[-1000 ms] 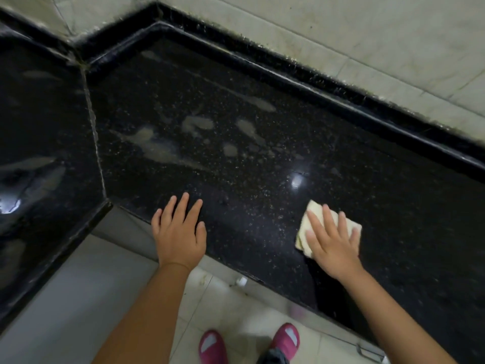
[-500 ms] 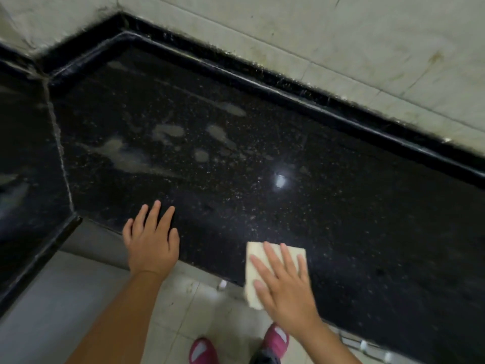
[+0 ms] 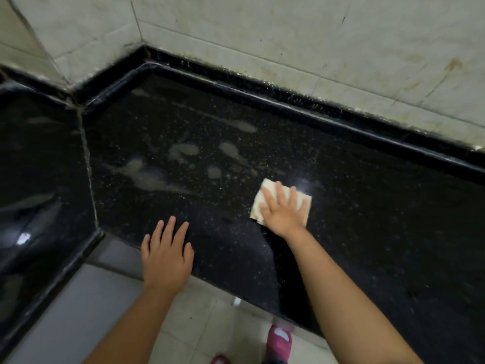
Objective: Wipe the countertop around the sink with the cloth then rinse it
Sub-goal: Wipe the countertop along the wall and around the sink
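Note:
A folded pale yellow cloth (image 3: 267, 191) lies flat on the black speckled countertop (image 3: 367, 206), toward its middle. My right hand (image 3: 284, 210) presses down on the cloth with straight, spread fingers and covers most of it. My left hand (image 3: 166, 254) rests flat on the counter's front edge, fingers straight, holding nothing. Pale dried smears (image 3: 147, 174) mark the counter to the left of the cloth. No sink is in view.
A raised black rim (image 3: 288, 103) runs along the back under the stained tiled wall (image 3: 288, 38). A second counter slab (image 3: 39, 166) joins at an angle on the left. Below the edge are floor tiles (image 3: 199, 327) and pink slippers (image 3: 279, 340).
My right hand has pushed the cloth from the counter's front edge away from me toward the middle. My left hand stays flat at the edge.

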